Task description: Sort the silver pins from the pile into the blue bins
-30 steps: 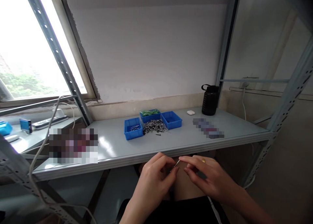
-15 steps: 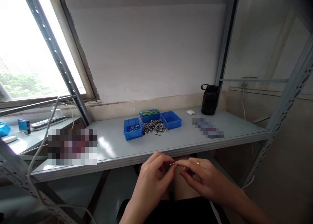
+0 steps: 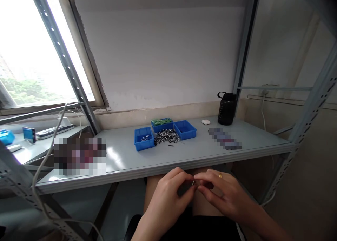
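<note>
Over my lap, just off the shelf's front edge, my left hand pinches a small shiny metal piece between thumb and index finger. It is too small to tell exactly, but it looks like a screw. My right hand, with a ring on one finger, is close against it; its index fingertip is at the piece, and its thumb sits slightly apart below. Beyond both hands lies a heap of screws on the grey tabletop, with one loose dark screw in front.
Three blue bins surround the heap: a left bin holding some screws, a back bin with green packets, and a right bin. A black bottle and white case stand right. A metal upright rises left.
Both hands have shifted slightly right and down in view. My right thumb has come up closer to the metal piece, and my right index finger stays by it.
</note>
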`<state>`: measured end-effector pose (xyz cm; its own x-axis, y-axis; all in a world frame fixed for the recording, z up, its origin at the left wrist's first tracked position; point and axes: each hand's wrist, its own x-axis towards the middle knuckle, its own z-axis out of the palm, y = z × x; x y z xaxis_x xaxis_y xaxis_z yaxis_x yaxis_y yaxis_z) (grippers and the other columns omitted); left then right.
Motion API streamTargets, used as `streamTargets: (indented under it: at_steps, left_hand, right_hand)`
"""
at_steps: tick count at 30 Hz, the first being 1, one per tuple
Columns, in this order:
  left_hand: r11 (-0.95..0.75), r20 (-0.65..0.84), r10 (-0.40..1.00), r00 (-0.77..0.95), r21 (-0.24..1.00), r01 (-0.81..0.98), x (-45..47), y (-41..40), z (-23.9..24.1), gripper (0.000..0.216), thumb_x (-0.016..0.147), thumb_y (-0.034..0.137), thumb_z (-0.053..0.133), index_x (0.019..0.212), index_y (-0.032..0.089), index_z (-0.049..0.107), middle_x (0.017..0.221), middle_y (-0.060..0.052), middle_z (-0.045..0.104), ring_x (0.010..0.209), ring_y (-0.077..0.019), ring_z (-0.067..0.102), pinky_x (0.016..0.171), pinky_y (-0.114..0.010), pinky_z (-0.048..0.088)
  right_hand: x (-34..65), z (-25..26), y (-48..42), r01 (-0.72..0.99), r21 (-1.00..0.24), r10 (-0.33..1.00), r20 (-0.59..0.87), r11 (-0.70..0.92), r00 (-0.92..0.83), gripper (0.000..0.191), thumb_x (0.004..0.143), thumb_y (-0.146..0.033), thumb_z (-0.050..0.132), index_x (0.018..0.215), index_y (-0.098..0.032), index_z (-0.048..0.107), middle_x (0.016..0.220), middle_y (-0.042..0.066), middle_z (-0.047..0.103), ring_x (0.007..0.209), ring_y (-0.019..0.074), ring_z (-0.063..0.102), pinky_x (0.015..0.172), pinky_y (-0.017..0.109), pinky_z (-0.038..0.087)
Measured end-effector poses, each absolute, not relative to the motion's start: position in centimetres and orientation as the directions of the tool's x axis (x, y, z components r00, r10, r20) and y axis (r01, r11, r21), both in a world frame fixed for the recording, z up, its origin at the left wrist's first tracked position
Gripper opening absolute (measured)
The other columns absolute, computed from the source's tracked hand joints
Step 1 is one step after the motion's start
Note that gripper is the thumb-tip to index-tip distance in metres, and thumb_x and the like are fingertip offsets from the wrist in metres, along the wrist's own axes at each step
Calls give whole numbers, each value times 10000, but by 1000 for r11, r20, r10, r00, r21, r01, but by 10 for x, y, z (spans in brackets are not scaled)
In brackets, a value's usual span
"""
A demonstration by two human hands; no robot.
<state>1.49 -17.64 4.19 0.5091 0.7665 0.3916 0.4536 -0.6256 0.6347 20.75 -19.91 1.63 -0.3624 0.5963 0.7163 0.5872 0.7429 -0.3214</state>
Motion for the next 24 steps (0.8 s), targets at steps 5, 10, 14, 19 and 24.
streamTargets:
  at_steps: [5, 10, 14, 19, 24]
  left_hand:
    - [-653, 364, 745, 558, 566, 502, 16, -178, 40, 92, 851, 119, 583, 807, 189, 623, 855, -8, 613, 797, -147, 586, 687, -221, 440]
    - [-651, 357, 749, 559, 552, 521, 15, -179, 40, 86, 855, 130, 584, 798, 185, 617, 831, -3, 602, 776, -143, 577, 678, -221, 438]
    - [-643, 348, 756, 555, 554, 529, 16, -180, 41, 107, 847, 105, 577, 786, 183, 616, 834, -3, 607, 776, -140, 581, 670, -218, 439]
    - [-646, 360, 753, 551, 567, 512, 17, -179, 43, 90, 860, 139, 588, 820, 201, 640, 870, -3, 632, 812, -147, 598, 703, -225, 449]
    - [-622, 354, 772, 527, 588, 516, 14, -178, 46, 80, 884, 184, 577, 861, 212, 649, 892, -8, 637, 826, -152, 604, 733, -244, 454]
  right_hand:
    - [205, 18, -197, 568, -297, 568, 727, 767, -386, 150, 981, -265, 449, 1080, -241, 559, 882, -3, 722, 751, 134, 654, 691, 233, 495]
    - [205, 18, -197, 568, -283, 554, 739, 773, -385, 138, 983, -258, 444, 1048, -231, 562, 843, -4, 708, 747, 134, 646, 690, 229, 487]
    - [205, 16, -197, 563, -301, 569, 724, 770, -391, 102, 975, -251, 462, 1007, -235, 558, 809, -15, 690, 712, 129, 628, 667, 229, 471]
    - [206, 17, -196, 551, -357, 605, 705, 754, -371, 72, 961, -212, 475, 969, -225, 546, 809, -14, 666, 712, 113, 616, 662, 205, 461]
    - [212, 18, -196, 557, -442, 672, 670, 703, -316, 59, 958, -214, 487, 956, -243, 538, 777, -32, 646, 711, 111, 614, 671, 203, 454]
